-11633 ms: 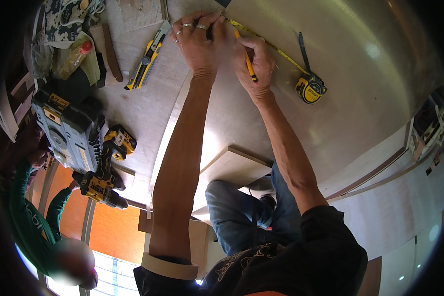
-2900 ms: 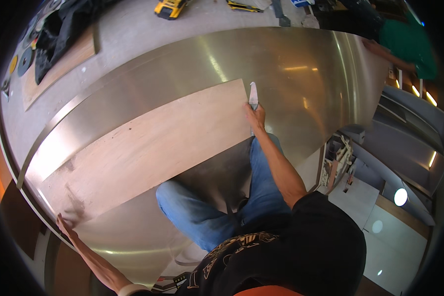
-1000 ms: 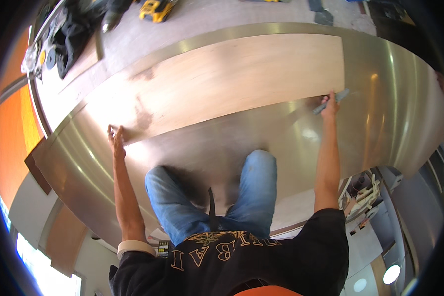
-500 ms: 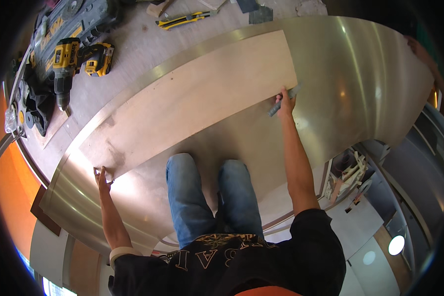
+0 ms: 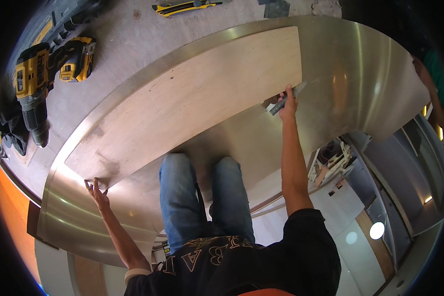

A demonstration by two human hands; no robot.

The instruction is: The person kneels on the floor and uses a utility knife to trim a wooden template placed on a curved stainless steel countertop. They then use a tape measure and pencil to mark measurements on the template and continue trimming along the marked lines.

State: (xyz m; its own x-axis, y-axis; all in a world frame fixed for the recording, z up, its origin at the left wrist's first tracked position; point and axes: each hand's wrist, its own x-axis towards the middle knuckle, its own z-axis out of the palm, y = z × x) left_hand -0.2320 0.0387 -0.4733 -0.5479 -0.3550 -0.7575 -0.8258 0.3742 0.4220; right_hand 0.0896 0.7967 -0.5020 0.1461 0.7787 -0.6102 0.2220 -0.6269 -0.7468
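A long, light plywood strip (image 5: 197, 89) lies on a large, shiny brushed-metal sheet (image 5: 350, 93). My right hand (image 5: 288, 104) is closed around a grey-handled tool with a flat, pale blade (image 5: 299, 89), just beside the strip's near right corner. The tool's exact kind cannot be made out. At the strip's near left corner is my left hand (image 5: 98, 196), fingers spread and fingertips at the edge; whether they press on the wood or the metal is unclear. My knees (image 5: 176, 170) rest on the sheet between the two hands.
A yellow-and-black cordless drill (image 5: 32, 89) lies at the far left. Beyond the sheet's far edge is a yellow utility knife (image 5: 187, 7), near dark square pieces (image 5: 276, 9). Scraps (image 5: 333, 160) sit at the right. Another person's arm (image 5: 426, 81) shows at the right rim.
The whole view has shifted, so the drill now sits further left and looks larger. Both hands stay near the strip's two near corners; the right still holds the bladed tool.
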